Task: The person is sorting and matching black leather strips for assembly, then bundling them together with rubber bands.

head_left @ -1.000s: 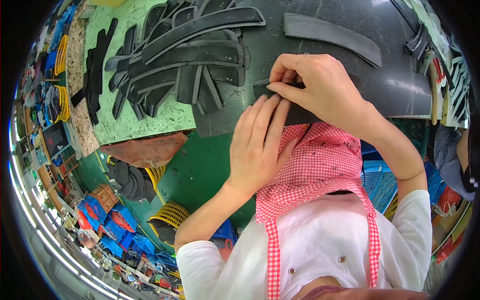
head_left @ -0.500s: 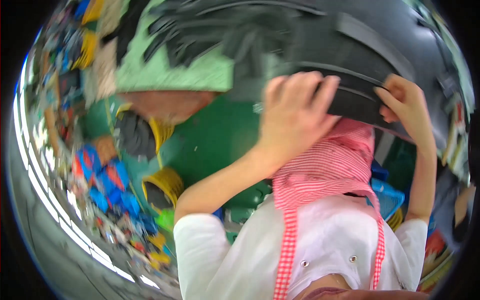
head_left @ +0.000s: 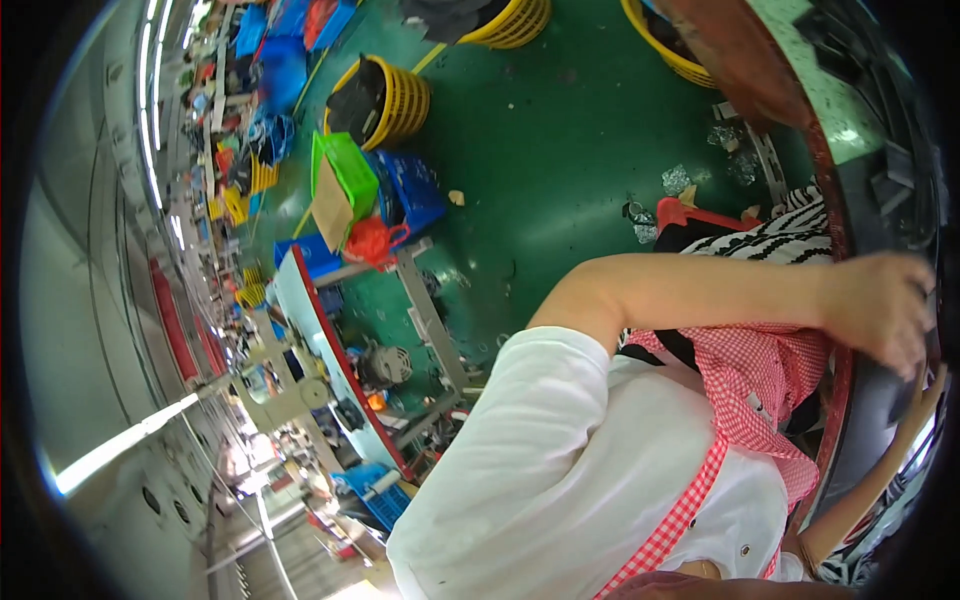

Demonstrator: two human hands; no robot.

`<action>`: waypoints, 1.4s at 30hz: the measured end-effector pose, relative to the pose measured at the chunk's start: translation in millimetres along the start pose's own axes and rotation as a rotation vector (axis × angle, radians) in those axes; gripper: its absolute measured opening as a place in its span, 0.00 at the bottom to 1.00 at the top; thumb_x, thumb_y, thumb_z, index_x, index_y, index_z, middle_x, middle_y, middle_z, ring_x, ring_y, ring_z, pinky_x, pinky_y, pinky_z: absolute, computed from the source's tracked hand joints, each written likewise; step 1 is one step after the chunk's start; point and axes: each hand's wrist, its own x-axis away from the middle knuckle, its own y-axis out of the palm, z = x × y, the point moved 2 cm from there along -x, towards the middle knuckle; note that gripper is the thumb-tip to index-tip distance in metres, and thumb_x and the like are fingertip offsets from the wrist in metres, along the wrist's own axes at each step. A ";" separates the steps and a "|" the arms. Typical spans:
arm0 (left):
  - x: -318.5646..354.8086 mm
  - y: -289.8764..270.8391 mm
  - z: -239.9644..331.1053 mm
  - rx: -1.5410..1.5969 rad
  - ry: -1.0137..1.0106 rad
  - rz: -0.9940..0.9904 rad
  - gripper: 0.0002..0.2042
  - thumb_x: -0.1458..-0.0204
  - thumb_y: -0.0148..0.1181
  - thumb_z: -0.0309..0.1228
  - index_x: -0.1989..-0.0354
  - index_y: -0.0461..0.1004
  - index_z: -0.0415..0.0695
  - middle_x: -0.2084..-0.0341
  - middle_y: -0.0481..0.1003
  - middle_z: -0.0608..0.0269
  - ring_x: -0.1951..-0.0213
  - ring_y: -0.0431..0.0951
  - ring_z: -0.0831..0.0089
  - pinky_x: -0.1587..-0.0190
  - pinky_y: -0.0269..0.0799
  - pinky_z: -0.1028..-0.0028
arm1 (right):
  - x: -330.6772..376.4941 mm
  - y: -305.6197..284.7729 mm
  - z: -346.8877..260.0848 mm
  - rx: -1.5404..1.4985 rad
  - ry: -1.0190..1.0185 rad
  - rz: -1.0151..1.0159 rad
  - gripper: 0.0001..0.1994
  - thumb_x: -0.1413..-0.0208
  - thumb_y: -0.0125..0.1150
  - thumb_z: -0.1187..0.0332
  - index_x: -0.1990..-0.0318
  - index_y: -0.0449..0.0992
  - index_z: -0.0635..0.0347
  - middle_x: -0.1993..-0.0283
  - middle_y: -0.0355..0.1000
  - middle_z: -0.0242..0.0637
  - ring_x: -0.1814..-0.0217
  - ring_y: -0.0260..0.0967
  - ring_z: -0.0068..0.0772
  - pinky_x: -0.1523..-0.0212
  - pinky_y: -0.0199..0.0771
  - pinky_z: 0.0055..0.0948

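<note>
My left arm reaches across to the right, and my left hand (head_left: pixel 885 305) lies at the table's red edge (head_left: pixel 838 250) with its fingers curled over a large dark grey curved piece (head_left: pixel 880 410). My right hand (head_left: pixel 925 395) shows only as fingertips at the picture's right rim, under that piece, and its forearm rises from the lower right. My red checked apron (head_left: pixel 760 375) and white shirt fill the lower middle. More dark cut pieces (head_left: pixel 890 180) lie on the table at the far right.
The green floor (head_left: pixel 540 150) spreads to my left. On it stand yellow baskets (head_left: pixel 400 100), a green crate (head_left: pixel 345 170), a blue crate (head_left: pixel 415 195) and a red bag (head_left: pixel 372 240). A long work table (head_left: pixel 330 340) with machines stands behind. A black-and-white striped cloth (head_left: pixel 790 235) lies by the table.
The view has swung sharply left, from the table of dark pieces to the floor. Both hands and the dark piece have slid to the right rim.
</note>
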 end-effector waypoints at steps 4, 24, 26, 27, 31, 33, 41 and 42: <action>-55.4 -42.4 -31.5 -0.274 -0.241 -0.185 0.08 0.50 0.58 0.36 0.66 0.84 0.56 0.54 0.79 0.67 0.45 0.73 0.63 0.39 0.64 0.54 | -8.7 -0.2 -5.8 -0.205 0.130 0.046 0.22 0.30 0.55 0.63 0.34 0.69 0.65 0.33 0.68 0.43 0.32 0.66 0.35 0.30 0.61 0.33; -34.9 -26.3 11.6 1.151 -1.498 -0.380 0.14 0.38 0.59 0.27 0.45 0.71 0.38 0.67 0.78 0.62 0.66 0.82 0.74 0.63 0.83 0.74 | 52.7 -53.8 -245.3 -0.619 0.021 0.160 0.18 0.49 0.74 0.67 0.53 0.74 0.59 0.59 0.73 0.31 0.59 0.69 0.26 0.55 0.70 0.26; -37.9 -12.8 16.0 1.253 -1.439 -0.375 0.15 0.37 0.58 0.26 0.43 0.69 0.39 0.66 0.77 0.64 0.65 0.81 0.75 0.60 0.82 0.75 | 53.8 -55.0 -243.8 -0.662 0.063 0.152 0.21 0.52 0.77 0.64 0.55 0.73 0.59 0.60 0.73 0.29 0.61 0.67 0.26 0.59 0.69 0.27; -39.3 -6.8 17.7 1.334 -1.390 -0.335 0.16 0.37 0.57 0.25 0.41 0.67 0.40 0.65 0.75 0.65 0.63 0.80 0.76 0.57 0.81 0.75 | 54.1 -53.2 -240.4 -0.702 0.075 0.161 0.20 0.51 0.76 0.64 0.54 0.73 0.59 0.60 0.73 0.30 0.61 0.68 0.25 0.59 0.70 0.26; -44.0 3.3 22.0 1.309 -1.255 -0.363 0.19 0.37 0.56 0.22 0.39 0.65 0.40 0.62 0.72 0.67 0.57 0.75 0.79 0.51 0.75 0.75 | 54.1 -45.9 -229.1 -0.915 0.088 0.218 0.17 0.45 0.72 0.66 0.54 0.72 0.61 0.60 0.73 0.31 0.61 0.69 0.21 0.58 0.71 0.23; -45.3 7.4 22.7 1.326 -1.223 -0.409 0.19 0.37 0.56 0.22 0.38 0.65 0.39 0.63 0.72 0.67 0.58 0.76 0.79 0.51 0.76 0.75 | 57.3 -45.1 -226.2 -1.011 0.126 0.203 0.16 0.43 0.71 0.66 0.54 0.71 0.61 0.60 0.73 0.31 0.61 0.69 0.19 0.57 0.71 0.22; -51.3 20.8 22.7 1.424 -1.286 -0.431 0.17 0.35 0.53 0.25 0.38 0.64 0.40 0.70 0.71 0.68 0.68 0.73 0.79 0.62 0.71 0.77 | 69.1 -50.7 -227.9 -1.007 0.119 0.181 0.13 0.38 0.65 0.62 0.56 0.72 0.61 0.62 0.72 0.30 0.63 0.69 0.15 0.62 0.71 0.20; -52.4 23.5 21.1 1.434 -1.286 -0.446 0.17 0.35 0.53 0.25 0.38 0.64 0.40 0.70 0.71 0.68 0.68 0.73 0.79 0.62 0.71 0.77 | 69.3 -53.2 -227.0 -1.007 0.131 0.192 0.13 0.38 0.65 0.62 0.56 0.72 0.61 0.62 0.72 0.30 0.63 0.69 0.15 0.62 0.71 0.20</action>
